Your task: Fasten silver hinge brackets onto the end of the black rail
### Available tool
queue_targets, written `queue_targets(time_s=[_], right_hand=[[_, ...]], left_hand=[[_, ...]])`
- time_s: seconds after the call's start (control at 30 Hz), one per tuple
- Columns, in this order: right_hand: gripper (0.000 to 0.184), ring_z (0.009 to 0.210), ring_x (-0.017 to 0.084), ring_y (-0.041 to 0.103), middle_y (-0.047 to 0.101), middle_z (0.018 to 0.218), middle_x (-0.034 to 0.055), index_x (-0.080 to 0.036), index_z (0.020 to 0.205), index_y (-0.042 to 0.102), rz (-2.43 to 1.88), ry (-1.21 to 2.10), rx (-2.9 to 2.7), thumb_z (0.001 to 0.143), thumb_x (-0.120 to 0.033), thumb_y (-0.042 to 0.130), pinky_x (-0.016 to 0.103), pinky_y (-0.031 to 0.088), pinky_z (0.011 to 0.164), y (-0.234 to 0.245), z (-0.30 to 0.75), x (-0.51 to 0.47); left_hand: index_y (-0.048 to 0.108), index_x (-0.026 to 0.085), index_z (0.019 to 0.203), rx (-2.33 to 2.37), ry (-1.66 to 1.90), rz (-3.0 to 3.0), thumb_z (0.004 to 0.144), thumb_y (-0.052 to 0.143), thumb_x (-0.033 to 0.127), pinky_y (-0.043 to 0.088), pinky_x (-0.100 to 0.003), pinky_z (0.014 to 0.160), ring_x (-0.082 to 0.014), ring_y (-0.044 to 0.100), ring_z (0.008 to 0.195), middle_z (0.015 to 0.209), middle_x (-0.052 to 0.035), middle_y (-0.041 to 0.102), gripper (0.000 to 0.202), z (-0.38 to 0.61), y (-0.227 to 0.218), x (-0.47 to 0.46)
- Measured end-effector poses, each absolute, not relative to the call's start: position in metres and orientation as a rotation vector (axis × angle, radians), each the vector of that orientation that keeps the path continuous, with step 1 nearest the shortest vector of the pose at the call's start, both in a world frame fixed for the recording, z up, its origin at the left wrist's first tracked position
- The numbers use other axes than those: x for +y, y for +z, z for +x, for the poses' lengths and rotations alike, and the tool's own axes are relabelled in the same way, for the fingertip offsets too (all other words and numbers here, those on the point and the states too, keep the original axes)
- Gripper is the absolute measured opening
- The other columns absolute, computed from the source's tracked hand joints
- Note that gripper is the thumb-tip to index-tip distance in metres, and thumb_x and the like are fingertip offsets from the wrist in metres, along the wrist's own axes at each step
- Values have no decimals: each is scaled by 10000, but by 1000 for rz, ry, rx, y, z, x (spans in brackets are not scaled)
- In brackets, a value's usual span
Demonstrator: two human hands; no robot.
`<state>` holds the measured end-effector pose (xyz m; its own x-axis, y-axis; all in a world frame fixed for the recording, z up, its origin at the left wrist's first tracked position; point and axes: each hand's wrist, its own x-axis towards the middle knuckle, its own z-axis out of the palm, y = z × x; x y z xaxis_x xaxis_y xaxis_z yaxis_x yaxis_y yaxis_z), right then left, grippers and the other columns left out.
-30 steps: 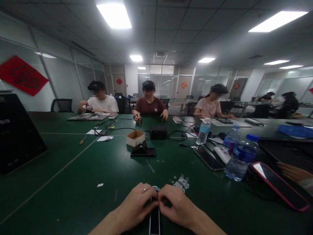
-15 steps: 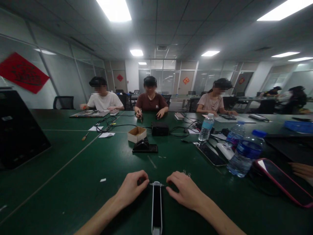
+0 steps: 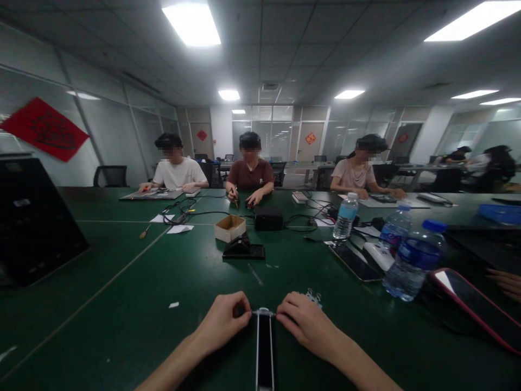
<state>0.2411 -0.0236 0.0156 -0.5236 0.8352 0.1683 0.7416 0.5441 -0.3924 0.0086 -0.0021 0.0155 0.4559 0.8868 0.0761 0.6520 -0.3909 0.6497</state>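
On the green table, right in front of the person, a long black bar lies lengthwise, far end pointing away. The left hand and right hand are apart, one each side of that far end, fingers pinching a thin metal crosspiece. Small metal brackets lie just beside the right hand.
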Motion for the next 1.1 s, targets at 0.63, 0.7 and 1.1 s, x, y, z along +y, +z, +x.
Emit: queue_targets(time_s=[0.63, 0.7, 1.1], right_hand=[[195, 873, 190, 574, 625, 954, 71, -164, 940, 665, -1322, 373, -2462, 927, -200, 474, 314, 466, 764, 9, 240, -23], [201, 874, 191, 575, 627, 956, 70, -168, 946, 666, -1326, 369, -2467, 930, -208, 471, 315, 468, 763, 10, 240, -23], [202, 863, 185, 575, 629, 940, 71, -169, 948, 668, -1296, 324, -2470, 926, -203, 470, 308, 467, 763, 9, 240, -22]], left_hand=[[709, 214, 995, 1134, 493, 2158, 879, 533, 280, 432, -220, 714, -157, 615, 799, 935, 12, 706, 221, 2, 17, 2], [711, 208, 984, 1137, 482, 2157, 885, 527, 287, 431, -221, 714, -158, 615, 793, 925, 11, 707, 223, 1, 17, 3], [676, 172, 938, 1132, 515, 2097, 864, 535, 247, 436, -223, 689, -162, 608, 790, 882, -6, 684, 176, 0, 11, 9]])
